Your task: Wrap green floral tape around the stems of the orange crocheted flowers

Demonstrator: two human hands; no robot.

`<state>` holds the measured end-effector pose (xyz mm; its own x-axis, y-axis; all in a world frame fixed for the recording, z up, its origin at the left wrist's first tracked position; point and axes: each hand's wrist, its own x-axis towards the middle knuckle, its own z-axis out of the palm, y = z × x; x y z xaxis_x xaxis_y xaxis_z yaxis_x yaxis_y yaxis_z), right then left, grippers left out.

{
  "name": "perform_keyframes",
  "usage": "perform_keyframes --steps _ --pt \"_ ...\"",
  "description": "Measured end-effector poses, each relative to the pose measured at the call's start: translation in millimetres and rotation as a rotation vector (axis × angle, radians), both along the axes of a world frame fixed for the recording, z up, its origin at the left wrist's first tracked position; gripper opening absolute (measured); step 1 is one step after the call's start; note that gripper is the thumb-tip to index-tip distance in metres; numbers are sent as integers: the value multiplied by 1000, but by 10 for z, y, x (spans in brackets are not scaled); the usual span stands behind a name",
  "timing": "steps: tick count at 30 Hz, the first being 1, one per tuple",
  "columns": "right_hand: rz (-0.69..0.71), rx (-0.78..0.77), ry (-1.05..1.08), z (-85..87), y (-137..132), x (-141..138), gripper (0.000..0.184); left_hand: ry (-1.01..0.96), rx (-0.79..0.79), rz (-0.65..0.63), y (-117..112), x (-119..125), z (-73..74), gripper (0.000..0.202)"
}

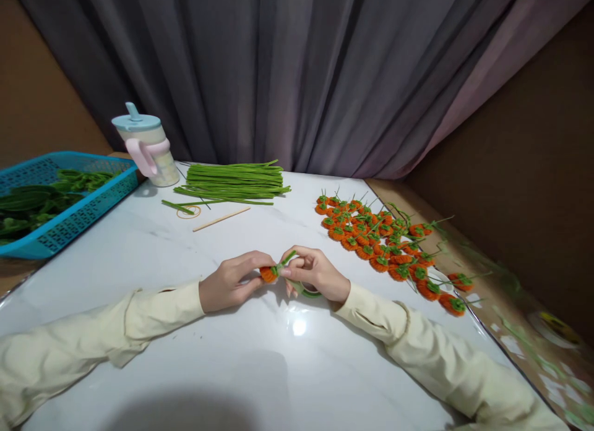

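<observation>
Low in the middle of the frame, the two hands meet over one small pumpkin ornament (268, 274), orange with a green top. The left hand (239, 281) pinches its orange body between thumb and fingers; the right hand (318, 273) closes its thumb and fingertips about the short green stem (288, 256), which juts to the upper right. What looks like a roll of green tape (310, 293) shows partly under the right hand; whether a strip runs from it to the stem is hard to tell.

The likeliest trouble is the stem twisting or pulling loose if the right hand tugs while the left grips weakly; too hard a squeeze could flatten the soft body. At the right of the frame, the crowded pumpkin ornaments (363, 239) lie with thin wires sticking up, some near the counter's (185, 363) edge, so a sweep of the right sleeve (417, 341) could snag or knock them off.
</observation>
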<state>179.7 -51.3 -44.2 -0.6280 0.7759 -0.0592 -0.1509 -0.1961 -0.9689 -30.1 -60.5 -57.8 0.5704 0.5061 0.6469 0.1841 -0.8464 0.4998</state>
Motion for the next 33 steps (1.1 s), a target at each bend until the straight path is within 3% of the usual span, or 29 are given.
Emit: perform_keyframes --steps 11,19,22,25,29,33 --pt "0 7 -20 2 4 1 31 58 111 -7 3 -16 -13 29" --pt "-13 -15 -31 8 3 -3 33 27 39 -5 -16 1 41 25" --pt "-21 -3 -36 -4 -5 -2 31 -9 -108 4 -39 21 91 20" --pt "-39 36 -68 -21 -22 -10 31 -33 -375 6 -48 38 131 10" --pt "-86 138 -103 -37 -53 -23 29 -146 -810 -75 -31 49 164 17" --pt "-139 277 -160 -47 -80 -19 24 -230 -1107 -164 4 56 209 24"
